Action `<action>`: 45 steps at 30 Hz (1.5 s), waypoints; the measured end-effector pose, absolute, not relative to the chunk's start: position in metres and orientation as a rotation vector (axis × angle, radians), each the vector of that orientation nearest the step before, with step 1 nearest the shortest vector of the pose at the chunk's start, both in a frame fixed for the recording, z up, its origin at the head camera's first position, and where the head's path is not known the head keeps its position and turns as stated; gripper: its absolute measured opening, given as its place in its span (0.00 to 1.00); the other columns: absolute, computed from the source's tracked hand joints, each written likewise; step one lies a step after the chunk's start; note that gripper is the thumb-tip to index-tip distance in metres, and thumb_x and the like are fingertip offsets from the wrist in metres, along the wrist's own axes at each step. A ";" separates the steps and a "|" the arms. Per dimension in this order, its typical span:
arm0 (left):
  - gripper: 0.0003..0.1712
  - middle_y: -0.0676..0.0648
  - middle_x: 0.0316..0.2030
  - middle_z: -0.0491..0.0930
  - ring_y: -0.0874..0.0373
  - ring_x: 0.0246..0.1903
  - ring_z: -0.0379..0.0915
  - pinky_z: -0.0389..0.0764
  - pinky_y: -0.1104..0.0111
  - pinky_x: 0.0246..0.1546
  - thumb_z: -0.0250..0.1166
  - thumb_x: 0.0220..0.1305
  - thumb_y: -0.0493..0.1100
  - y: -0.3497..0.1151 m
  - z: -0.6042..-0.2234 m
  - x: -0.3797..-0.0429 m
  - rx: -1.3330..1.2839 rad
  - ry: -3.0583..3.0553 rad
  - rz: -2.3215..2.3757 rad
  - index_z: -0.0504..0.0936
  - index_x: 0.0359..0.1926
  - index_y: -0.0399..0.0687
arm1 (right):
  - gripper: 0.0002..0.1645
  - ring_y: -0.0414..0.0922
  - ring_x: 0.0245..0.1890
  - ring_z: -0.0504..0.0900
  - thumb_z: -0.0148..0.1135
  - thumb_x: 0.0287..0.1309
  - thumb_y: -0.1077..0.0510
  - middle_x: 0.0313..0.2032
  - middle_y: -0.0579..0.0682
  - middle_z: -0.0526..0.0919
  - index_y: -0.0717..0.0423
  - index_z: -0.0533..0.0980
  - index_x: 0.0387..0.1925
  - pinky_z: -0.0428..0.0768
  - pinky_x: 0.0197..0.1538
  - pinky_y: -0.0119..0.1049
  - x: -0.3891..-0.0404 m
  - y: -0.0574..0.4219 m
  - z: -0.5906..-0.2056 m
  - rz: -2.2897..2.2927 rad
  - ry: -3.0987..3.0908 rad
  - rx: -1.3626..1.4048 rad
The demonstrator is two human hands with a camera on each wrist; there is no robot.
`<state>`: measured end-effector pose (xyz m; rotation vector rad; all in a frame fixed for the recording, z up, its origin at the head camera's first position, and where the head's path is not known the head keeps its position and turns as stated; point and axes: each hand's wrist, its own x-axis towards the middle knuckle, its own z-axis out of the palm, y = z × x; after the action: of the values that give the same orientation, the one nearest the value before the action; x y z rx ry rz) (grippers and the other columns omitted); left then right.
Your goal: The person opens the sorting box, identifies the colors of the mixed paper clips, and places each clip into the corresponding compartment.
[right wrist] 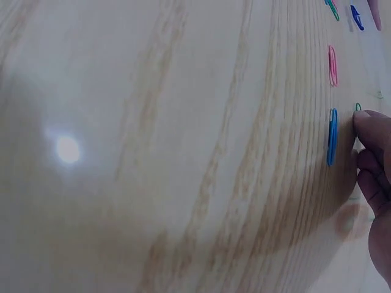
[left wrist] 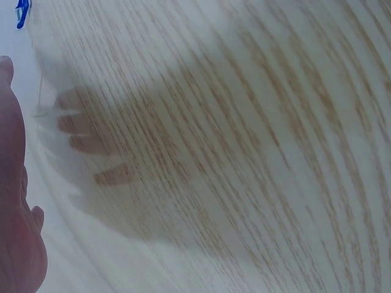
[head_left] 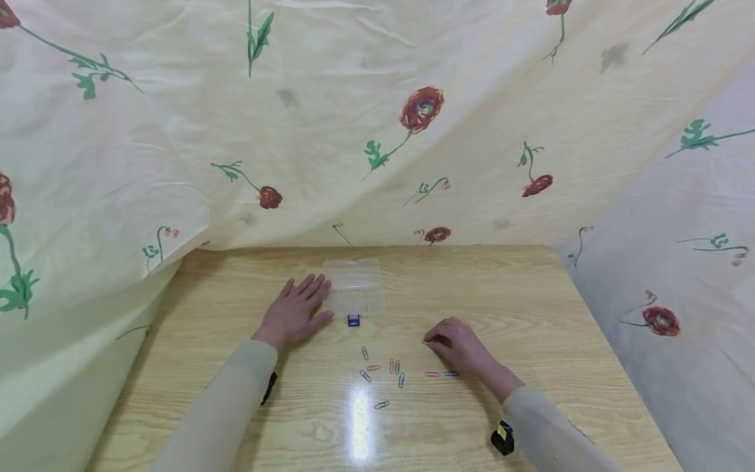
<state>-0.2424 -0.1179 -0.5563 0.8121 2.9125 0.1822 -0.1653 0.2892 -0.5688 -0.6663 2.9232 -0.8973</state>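
My left hand (head_left: pixel 295 311) lies with fingers spread at the left side of a clear plastic compartment box (head_left: pixel 352 301), its fingertips by the box's edge. The box stands with its lid folded back. A green paper clip (right wrist: pixel 358 107) is pinched between the thumb and fingers of my right hand (head_left: pixel 457 344), low over the table; most of the clip is hidden. Near that hand lie a pink paper clip (head_left: pixel 432 374) and a blue paper clip (right wrist: pixel 332 137). Only part of the left hand (left wrist: pixel 18 201) shows in the left wrist view.
A small dark blue item (head_left: pixel 353 320) sits at the box's front edge. Several blue, pink and green paper clips, among them a green one (head_left: pixel 382 405), lie scattered mid-table. Flowered cloth (head_left: pixel 330 131) hangs behind the wooden table (head_left: pixel 472 282) and at both sides.
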 end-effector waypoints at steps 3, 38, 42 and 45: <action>0.46 0.48 0.86 0.48 0.47 0.85 0.39 0.40 0.44 0.84 0.45 0.82 0.71 -0.119 -0.556 -0.243 0.817 2.912 0.187 0.50 0.87 0.52 | 0.09 0.41 0.44 0.81 0.73 0.66 0.64 0.42 0.41 0.88 0.48 0.88 0.43 0.83 0.49 0.42 -0.164 0.287 -0.568 -0.899 2.927 -0.665; 0.45 0.46 0.85 0.48 0.47 0.85 0.40 0.41 0.44 0.84 0.43 0.83 0.69 -0.124 -0.561 -0.235 0.853 2.899 0.231 0.50 0.87 0.50 | 0.05 0.47 0.42 0.86 0.73 0.64 0.67 0.39 0.49 0.89 0.55 0.88 0.39 0.87 0.49 0.45 -0.219 0.210 -0.543 -1.081 3.013 -0.757; 0.45 0.47 0.85 0.49 0.47 0.85 0.41 0.42 0.45 0.84 0.44 0.83 0.69 -0.124 -0.561 -0.235 0.852 2.907 0.236 0.51 0.87 0.50 | 0.04 0.48 0.44 0.85 0.72 0.67 0.66 0.40 0.50 0.89 0.56 0.87 0.41 0.87 0.52 0.47 -0.233 0.201 -0.539 -1.092 2.976 -0.743; 0.45 0.48 0.85 0.49 0.48 0.85 0.41 0.42 0.44 0.84 0.45 0.83 0.69 -0.124 -0.561 -0.234 0.854 2.912 0.241 0.52 0.87 0.51 | 0.05 0.49 0.45 0.85 0.71 0.67 0.66 0.41 0.51 0.89 0.56 0.87 0.41 0.87 0.53 0.48 -0.242 0.195 -0.535 -1.086 2.960 -0.738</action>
<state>-0.2343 -0.1236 -0.5608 0.8542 2.9118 0.2413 -0.2416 0.1950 -0.5346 -0.7383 2.9597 -1.0860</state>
